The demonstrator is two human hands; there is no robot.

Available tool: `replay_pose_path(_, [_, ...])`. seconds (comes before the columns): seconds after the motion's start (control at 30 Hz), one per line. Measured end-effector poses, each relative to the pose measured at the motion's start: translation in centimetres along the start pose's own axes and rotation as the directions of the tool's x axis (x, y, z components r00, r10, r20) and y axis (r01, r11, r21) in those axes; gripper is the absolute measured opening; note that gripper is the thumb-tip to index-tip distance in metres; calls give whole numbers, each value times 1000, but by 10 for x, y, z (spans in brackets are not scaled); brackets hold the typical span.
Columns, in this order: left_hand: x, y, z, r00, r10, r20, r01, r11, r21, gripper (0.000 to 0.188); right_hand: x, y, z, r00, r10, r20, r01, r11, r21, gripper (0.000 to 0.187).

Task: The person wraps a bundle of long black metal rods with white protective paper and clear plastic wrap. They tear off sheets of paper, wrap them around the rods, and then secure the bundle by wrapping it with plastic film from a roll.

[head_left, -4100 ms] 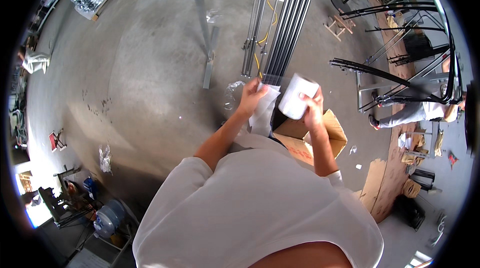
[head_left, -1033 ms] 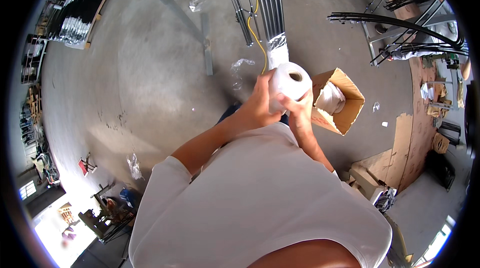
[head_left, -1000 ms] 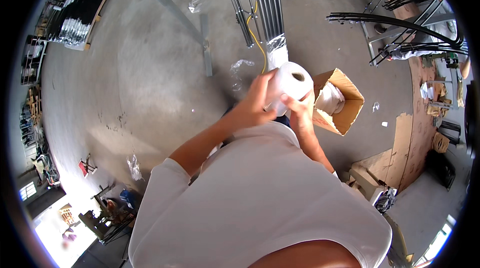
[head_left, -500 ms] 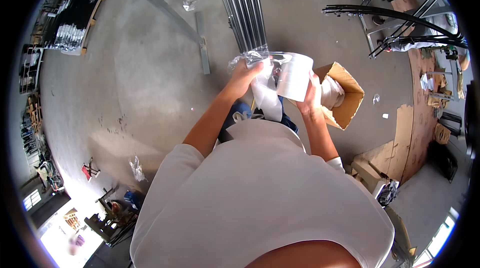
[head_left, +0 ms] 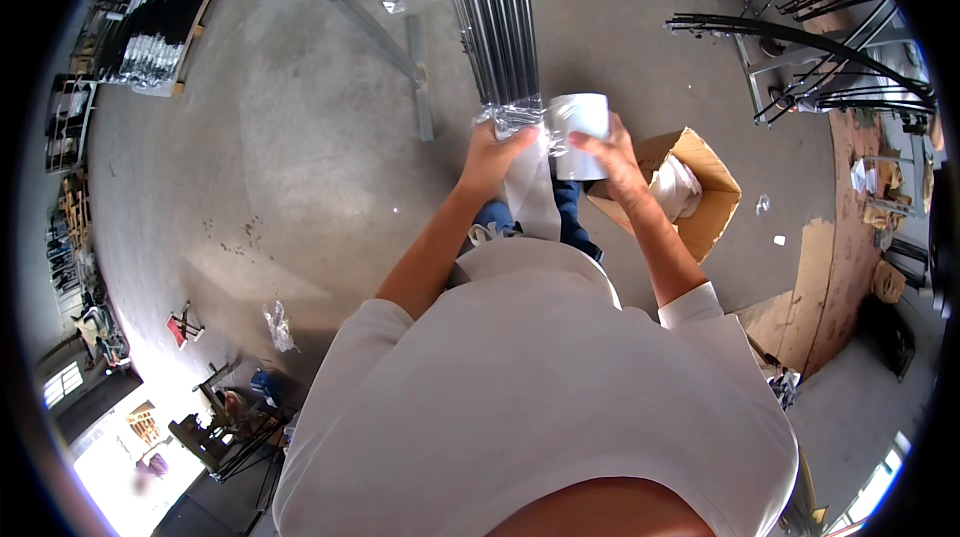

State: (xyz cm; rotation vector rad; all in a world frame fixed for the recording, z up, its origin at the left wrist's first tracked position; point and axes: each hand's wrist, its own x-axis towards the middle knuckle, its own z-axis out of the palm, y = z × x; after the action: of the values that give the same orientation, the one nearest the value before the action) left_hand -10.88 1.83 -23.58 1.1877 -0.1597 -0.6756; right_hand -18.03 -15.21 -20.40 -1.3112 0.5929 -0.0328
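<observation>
A bundle of dark metal tubes [head_left: 490,27] runs away from me, its near end wrapped in clear plastic film [head_left: 518,115]. My left hand [head_left: 492,159] grips that wrapped end from the left, thumb across the film. To the right of the bundle, my right hand [head_left: 612,152] is closed on a roll of stretch film [head_left: 583,117], thumb over its side. Film appears to run between the roll and the bundle. Below the wrapped end hangs a white strip [head_left: 532,192], in front of my blue trouser legs.
An open cardboard box [head_left: 715,197] with white wrapped material inside stands at my right. A grey metal post [head_left: 340,2] slants at the left. Black curved tubes [head_left: 800,32] rest on a rack at the far right. Flattened cardboard [head_left: 812,262] lies on the floor.
The film roll has moved slightly left and up, closer to the bundle, and turned. My right hand has shifted over its near side. The film at the tube end lies tighter.
</observation>
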Motion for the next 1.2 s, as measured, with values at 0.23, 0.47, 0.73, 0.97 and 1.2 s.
replay_pose_path(0.23, [-7, 14, -8, 995, 16, 94, -18, 1000, 17, 27, 63, 54, 42, 935, -145, 322, 116, 987, 108, 43])
replay_pose_path(0.47, [-18, 111, -10, 995, -57, 80, -67, 199, 978, 33, 59, 64, 89, 788, 122, 604, -261, 954, 148, 24])
replay_pose_path(0.73, [-50, 44, -53, 987, -76, -143, 107, 970, 220, 59, 68, 58, 88, 747, 298, 595, -403, 914, 48, 29])
replay_pose_path(0.97, [-46, 43, -59, 996, -72, -46, 76, 991, 110, 65, 66, 60, 87, 800, 281, 530, -375, 924, 78, 25])
replay_pose_path(1.2, [-37, 44, -72, 997, -68, -45, 71, 996, 62, 56, 59, 71, 73, 744, 13, 669, -546, 589, 596, 34])
